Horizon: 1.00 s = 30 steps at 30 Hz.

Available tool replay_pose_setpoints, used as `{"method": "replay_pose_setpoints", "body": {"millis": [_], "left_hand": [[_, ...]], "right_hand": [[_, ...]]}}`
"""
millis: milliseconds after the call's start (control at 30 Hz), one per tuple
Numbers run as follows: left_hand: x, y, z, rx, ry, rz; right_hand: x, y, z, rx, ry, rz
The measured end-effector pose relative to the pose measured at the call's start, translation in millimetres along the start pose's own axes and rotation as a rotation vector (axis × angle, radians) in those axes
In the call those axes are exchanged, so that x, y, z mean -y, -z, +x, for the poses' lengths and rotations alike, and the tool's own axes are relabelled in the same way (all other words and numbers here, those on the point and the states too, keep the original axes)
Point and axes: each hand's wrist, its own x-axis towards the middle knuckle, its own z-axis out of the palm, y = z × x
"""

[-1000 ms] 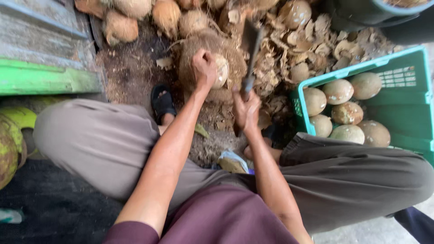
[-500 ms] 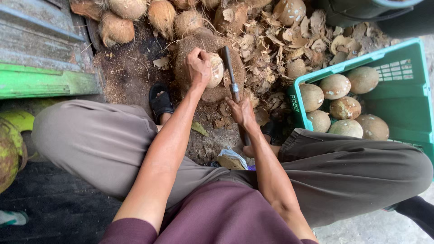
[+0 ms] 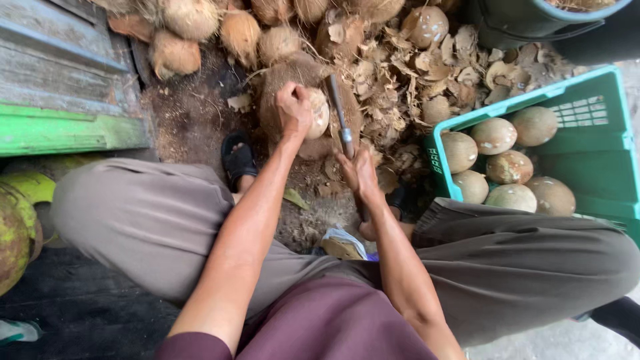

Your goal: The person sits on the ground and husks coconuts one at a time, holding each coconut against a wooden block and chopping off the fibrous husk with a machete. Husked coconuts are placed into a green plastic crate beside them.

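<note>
Left hand [image 3: 293, 110] clamps the pale coconut [image 3: 316, 113] atop the wooden block [image 3: 280, 87], steadying it. Right hand [image 3: 360, 175] wraps closed around the cleaver [image 3: 338, 113], blade at the coconut's right edge, angled for trimming. Peeled coconuts [image 3: 507, 167] fill the green crate [image 3: 600, 167].

Pale, round, part-peeled coconut [image 3: 317, 112] under left hand [image 3: 293, 107], on husk stump; steel cleaver [image 3: 339, 117] upright above right hand [image 3: 360, 175], just beside coconut.

Maroon top, grey-brown trousers [image 3: 153, 220], black sandals [image 3: 238, 159], bare forearms
</note>
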Motion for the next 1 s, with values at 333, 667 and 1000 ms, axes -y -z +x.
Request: {"method": "replay_pose_setpoints", "body": {"millis": [333, 667, 1000], "left_hand": [[-9, -1, 7, 0.114, 0.222, 0.036], [0, 3, -2, 0.062, 0.032, -0.029], [-1, 5, 2, 0.038, -0.017, 0.23]], "right_hand": [[9, 6, 1, -0.006, -0.077, 0.1], [-3, -4, -1, -0.18, 0.112, 0.284], [0, 0, -5, -0.061, 0.101, 0.287]]}}
